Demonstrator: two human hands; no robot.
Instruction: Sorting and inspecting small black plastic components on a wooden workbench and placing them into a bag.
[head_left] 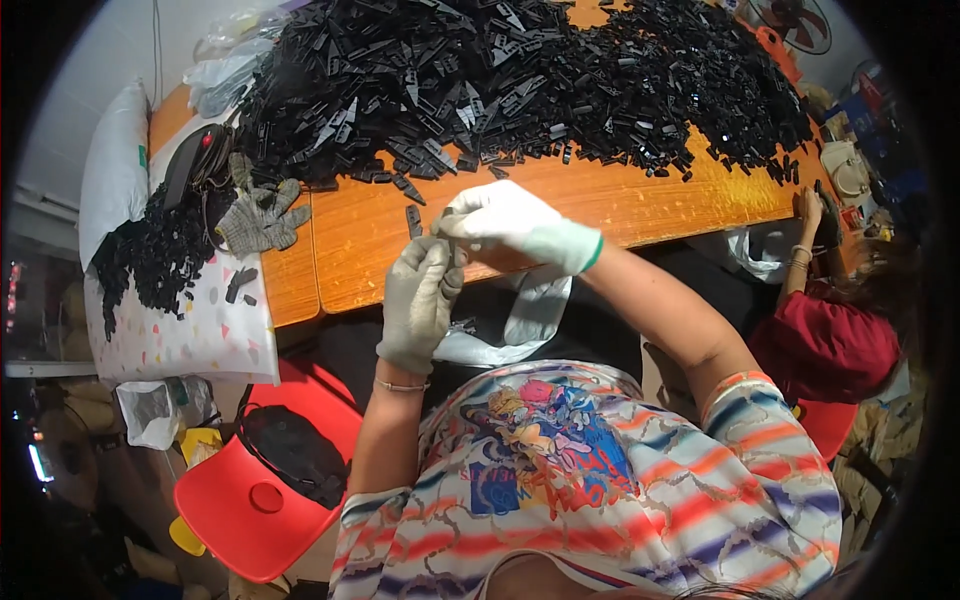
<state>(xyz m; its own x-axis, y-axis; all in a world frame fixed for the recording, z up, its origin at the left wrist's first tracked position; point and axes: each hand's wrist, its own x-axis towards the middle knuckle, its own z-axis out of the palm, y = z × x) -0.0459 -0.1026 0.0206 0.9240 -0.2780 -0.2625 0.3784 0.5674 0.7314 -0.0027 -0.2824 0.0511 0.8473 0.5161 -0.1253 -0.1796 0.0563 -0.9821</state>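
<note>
**Wood-topped table bearing a heap of black pieces, with two gloved hands at its near edge**

An orange-brown table (625, 212) crosses the upper half of the frame, its far side covered by a heap of small black pieces (440, 90). A second, smaller pile (165, 255) lies at the left on a speckled white sheet (205, 340), beside a grey knitted glove (262, 220). At the right edge sits another person in a dark red top (830, 345); lower left, a black bag (295, 455) rests on a red chair (225, 505).

At the centre, the left hand (418, 300), in a greyish glove, and the right hand (508, 220), in a white glove with a green-edged cuff, meet at the fingertips. The fingers of both are bent inward; whether a piece is pinched between them cannot be told.

One loose black piece (414, 222) lies on the table apart from the heap, its long axis running nearly up and down the frame. It lies just above the left hand, which is the nearer, and to the left of the right hand's fingertips.
</note>
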